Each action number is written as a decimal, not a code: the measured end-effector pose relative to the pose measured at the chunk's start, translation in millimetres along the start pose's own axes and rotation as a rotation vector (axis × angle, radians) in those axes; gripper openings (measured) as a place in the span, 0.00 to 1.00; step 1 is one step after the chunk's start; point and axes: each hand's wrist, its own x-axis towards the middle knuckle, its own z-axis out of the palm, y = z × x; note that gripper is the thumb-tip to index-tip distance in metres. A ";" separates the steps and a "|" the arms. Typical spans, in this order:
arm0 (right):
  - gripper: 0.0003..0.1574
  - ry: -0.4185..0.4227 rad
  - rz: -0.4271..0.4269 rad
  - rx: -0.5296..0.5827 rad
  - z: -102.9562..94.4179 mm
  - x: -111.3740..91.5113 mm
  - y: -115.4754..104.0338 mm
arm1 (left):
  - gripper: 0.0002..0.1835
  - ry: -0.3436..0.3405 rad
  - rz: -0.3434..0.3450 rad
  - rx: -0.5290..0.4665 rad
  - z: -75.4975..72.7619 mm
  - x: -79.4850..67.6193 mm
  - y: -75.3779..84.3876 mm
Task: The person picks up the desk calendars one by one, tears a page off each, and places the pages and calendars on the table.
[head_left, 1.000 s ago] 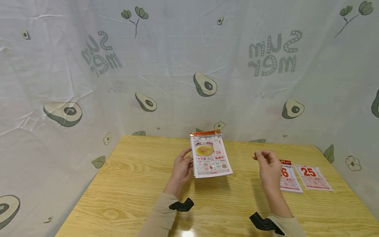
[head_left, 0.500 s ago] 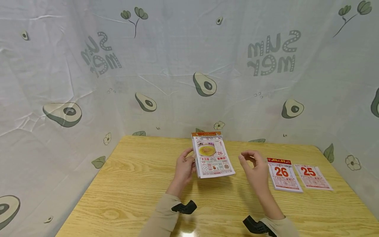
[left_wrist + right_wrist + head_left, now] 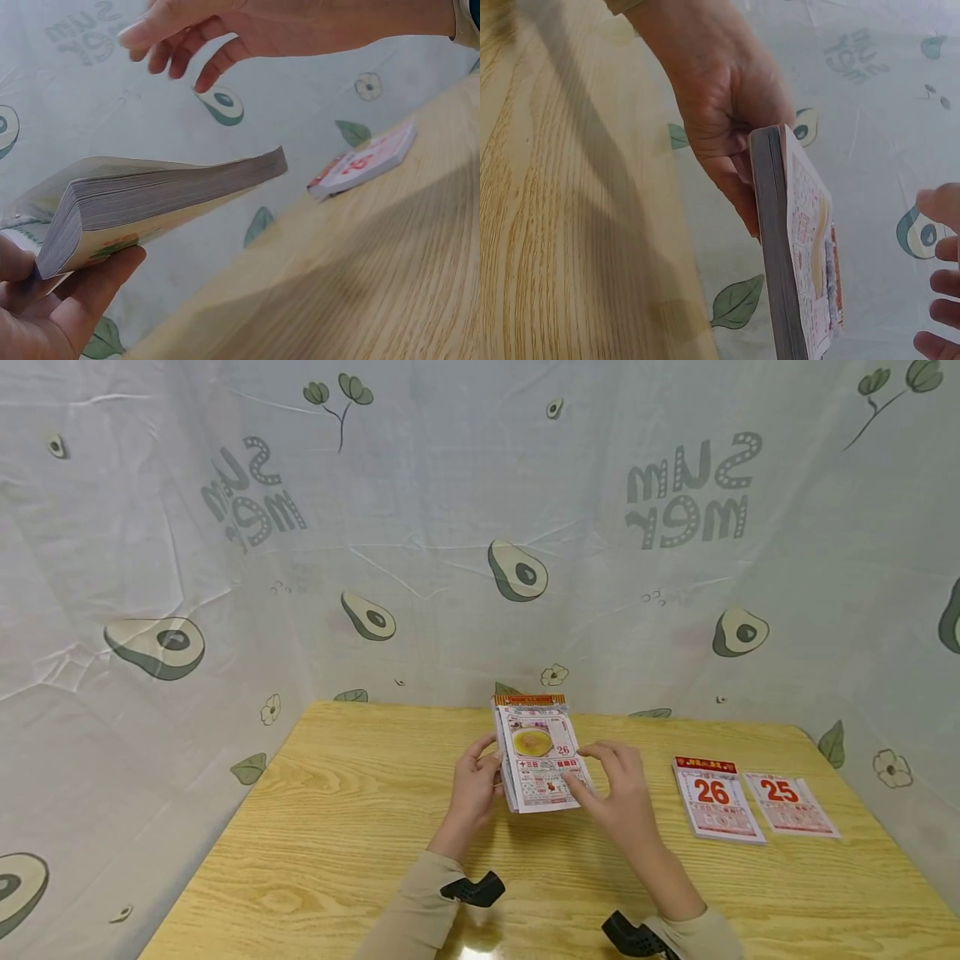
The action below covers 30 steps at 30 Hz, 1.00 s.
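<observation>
A thick tear-off calendar (image 3: 542, 772) with a red-and-gold header is held above the table, tilted toward me. Its top page shows a yellow dish and a small 26. My left hand (image 3: 472, 789) grips its left edge; in the left wrist view the fingers (image 3: 97, 300) lie under the thick page block. My right hand (image 3: 621, 789) is by the calendar's right side, thumb and fingers spread, overlapping the page edge in the head view. Both wrist views show a gap between the right hand (image 3: 945, 262) and the calendar.
On the right of the wooden table (image 3: 337, 835) lies a second calendar pad (image 3: 717, 802) with a red header and a big 26. Beside it is a loose sheet (image 3: 791, 806) marked 25. A printed curtain (image 3: 450, 485) hangs behind the table.
My right hand has moved left from over the 26 pad to the held calendar's right side, its fingers spreading. The left hand and its calendar have shifted slightly right.
</observation>
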 end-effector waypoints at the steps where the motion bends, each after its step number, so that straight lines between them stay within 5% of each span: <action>1: 0.30 -0.011 -0.025 -0.018 0.7 0.1 -0.2 | 0.21 -0.001 0.000 0.002 0.2 -0.2 -0.3; 5: 0.39 -0.065 -0.113 -0.079 2.8 0.3 -1.7 | 0.21 -0.006 0.000 0.008 1.0 -1.2 -0.7; 16: 0.41 -0.254 -0.272 -0.145 4.8 -2.5 -3.6 | 0.21 -0.009 0.001 0.011 2.1 -3.2 0.2; 30: 0.45 -0.269 -0.300 -0.139 2.8 0.9 -1.2 | 0.21 -0.021 0.001 0.012 3.3 -3.6 0.7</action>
